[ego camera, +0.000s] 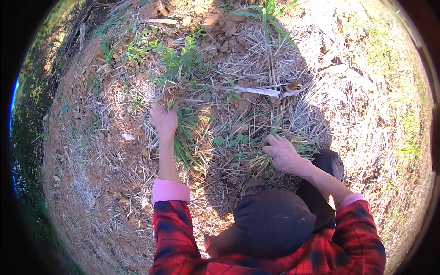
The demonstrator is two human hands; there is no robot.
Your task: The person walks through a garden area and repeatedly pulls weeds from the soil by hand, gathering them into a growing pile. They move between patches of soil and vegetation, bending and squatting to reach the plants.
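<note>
My left hand point(165, 118) is closed around a tuft of uprooted grass point(185, 144). Its brown, soil-clogged roots point(173, 92) stick out past the fingers, and the green blades hang down beside my wrist. Low over the ground in front of my knee, my right hand point(283, 154) has its fingers bent and the thumb a little apart. More grass point(262, 162) lies under and beside that hand, with green blades showing on both sides of it. The palm is hidden, so whether it grips the grass cannot be seen.
Dry straw point(254, 72) covers much of the reddish soil point(237, 25). A leafy green weed point(182, 56) grows beyond my left hand, and a taller grass clump point(268, 15) stands farther off. A pale dry stalk point(256, 90) lies across the straw. My bent knee point(275, 220) is close below.
</note>
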